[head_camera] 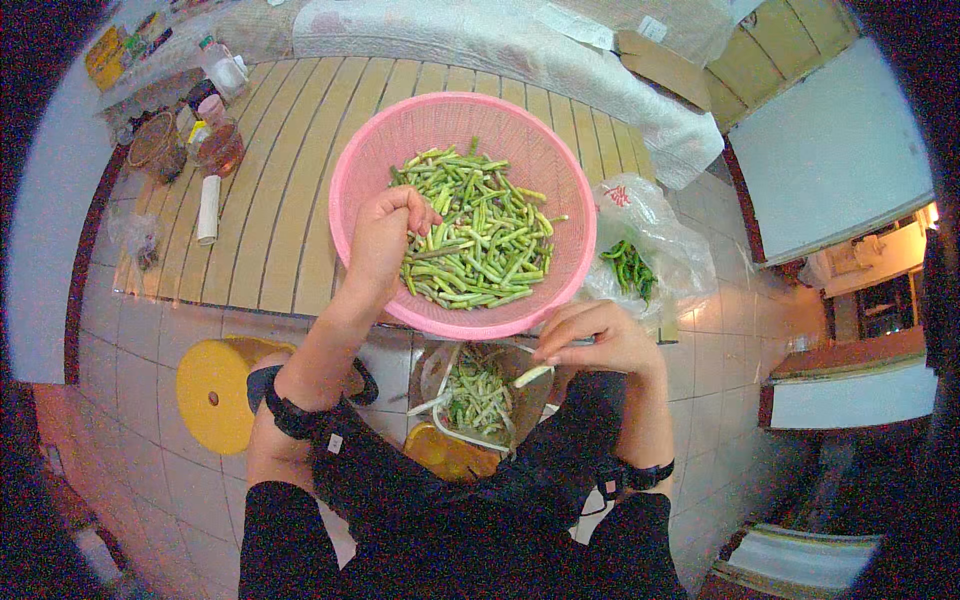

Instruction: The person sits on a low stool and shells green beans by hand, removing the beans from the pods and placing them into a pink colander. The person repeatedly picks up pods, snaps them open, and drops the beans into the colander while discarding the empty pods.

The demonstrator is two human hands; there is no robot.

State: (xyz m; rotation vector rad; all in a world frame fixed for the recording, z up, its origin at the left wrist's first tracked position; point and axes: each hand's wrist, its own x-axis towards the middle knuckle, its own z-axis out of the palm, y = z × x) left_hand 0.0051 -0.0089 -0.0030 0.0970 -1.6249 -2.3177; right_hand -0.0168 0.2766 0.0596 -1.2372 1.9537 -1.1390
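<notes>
A pink plastic mesh basket (350,161) holds a heap of cut green stem pieces (480,247), which look like long beans or garlic scapes. Over its left side is my left hand (386,229), fingers curled at the edge of the heap; whether they pinch a piece is hidden. My right hand (600,335), just outside the basket's near right rim, pinches a pale green strip (532,376) between thumb and fingers. Below that strip, between my knees, stands a container lined with a clear bag (442,375), with pale green peelings (480,397) inside.
The basket rests on a low slatted-pattern table (277,225). To its right, a clear plastic bag (686,251) holds green peppers (630,270). At the table's left are a jug of reddish liquid (221,150), a wicker basket (156,146) and a white roll (208,210). A yellow stool (214,394) stands by my left leg.
</notes>
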